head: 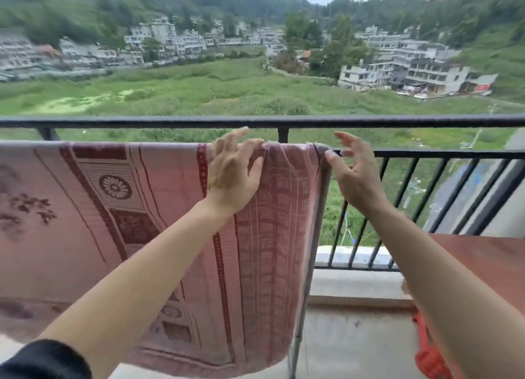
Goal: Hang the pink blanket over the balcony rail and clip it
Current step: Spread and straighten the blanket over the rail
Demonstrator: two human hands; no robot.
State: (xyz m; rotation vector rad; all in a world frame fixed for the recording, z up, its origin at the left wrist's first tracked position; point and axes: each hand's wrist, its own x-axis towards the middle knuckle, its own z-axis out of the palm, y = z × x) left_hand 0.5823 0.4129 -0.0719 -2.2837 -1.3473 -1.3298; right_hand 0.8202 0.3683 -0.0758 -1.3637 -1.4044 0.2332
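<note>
Pink blanket (113, 222) hangs over a grey bar (312, 251) (in front of the balcony rail (170, 121)). Left hand (233, 177) pinches its top fold. Right hand (355, 177), fingers spread, touches its side edge with the thumb.

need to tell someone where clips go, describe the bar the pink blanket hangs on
Find the black balcony railing spanning the view. In front of it, the pink blanket drapes over a bar that bends down into a leg at the blanket's right edge. Unlike the black rails behind, it is pale grey.
</note>
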